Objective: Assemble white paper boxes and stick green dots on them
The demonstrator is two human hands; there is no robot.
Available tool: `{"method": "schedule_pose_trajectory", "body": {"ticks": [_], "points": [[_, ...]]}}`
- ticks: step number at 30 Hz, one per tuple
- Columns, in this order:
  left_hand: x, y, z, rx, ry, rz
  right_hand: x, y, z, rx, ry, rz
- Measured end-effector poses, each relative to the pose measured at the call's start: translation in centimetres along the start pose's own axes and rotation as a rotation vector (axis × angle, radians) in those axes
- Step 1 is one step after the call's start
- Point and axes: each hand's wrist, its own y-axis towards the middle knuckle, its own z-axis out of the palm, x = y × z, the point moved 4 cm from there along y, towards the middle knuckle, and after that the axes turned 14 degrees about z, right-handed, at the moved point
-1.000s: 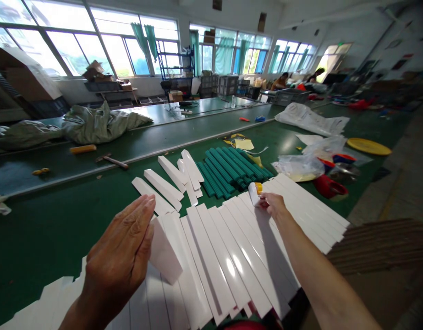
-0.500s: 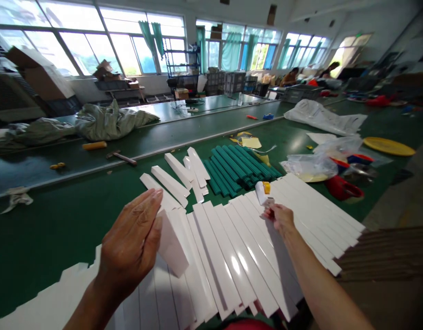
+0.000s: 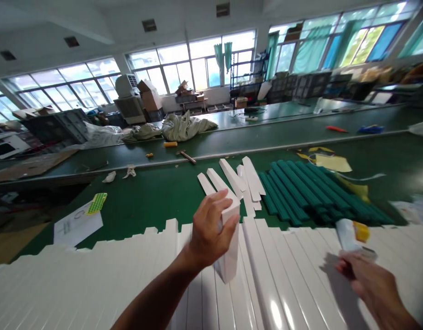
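Note:
My left hand (image 3: 211, 229) is wrapped around a narrow white carton (image 3: 231, 247), held tilted above a row of flat white cartons (image 3: 280, 266). The fingers of my right hand (image 3: 369, 275) are pinched together at the near end of a white tape dispenser (image 3: 347, 233) with a yellow roll, which rests on the row. What sits between those fingertips is too small to make out. Beyond the left hand, several loose white cartons (image 3: 254, 178) lie in a small heap. Beside them is a stack of green ribbed strips (image 3: 300, 188).
A hammer (image 3: 188, 157) and a yellow cylinder (image 3: 170, 144) lie farther back on the green table (image 3: 145, 197). At left is a paper sheet (image 3: 77, 227) with a yellow-green card (image 3: 97, 203). A crumpled grey cover (image 3: 184, 127) is behind, and yellow paper (image 3: 333, 162) lies at right.
The view has swung left, so things appear farther right. My left hand still holds the white carton, now turned more upright. My right hand remains at the tape dispenser.

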Motion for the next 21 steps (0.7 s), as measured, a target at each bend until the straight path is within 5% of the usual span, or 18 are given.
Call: {"method": "schedule_pose_trajectory", "body": {"ticks": [1, 5, 8, 12, 21], "points": [[-0.4, 0.2, 0.3, -0.002, -0.001, 0.017, 0.3, -1.6, 2.0, 0.074, 0.0, 0.113], [-2.0, 0.9, 1.4, -0.009, 0.037, 0.065, 5.6, -11.1, 10.8, 0.494, 0.065, 0.001], [-2.8, 1.2, 2.0, -0.014, 0.074, 0.059, 8.8, -17.3, 15.1, 0.727, 0.013, -0.068], [-3.3, 1.1, 2.4, -0.043, 0.094, 0.012, 9.6, -20.2, 17.0, 0.818, -0.07, -0.126], [-3.2, 0.5, 3.2, -0.052, 0.155, -0.067, 9.5, -20.5, 17.7, 0.759, -0.193, -0.118]]}}
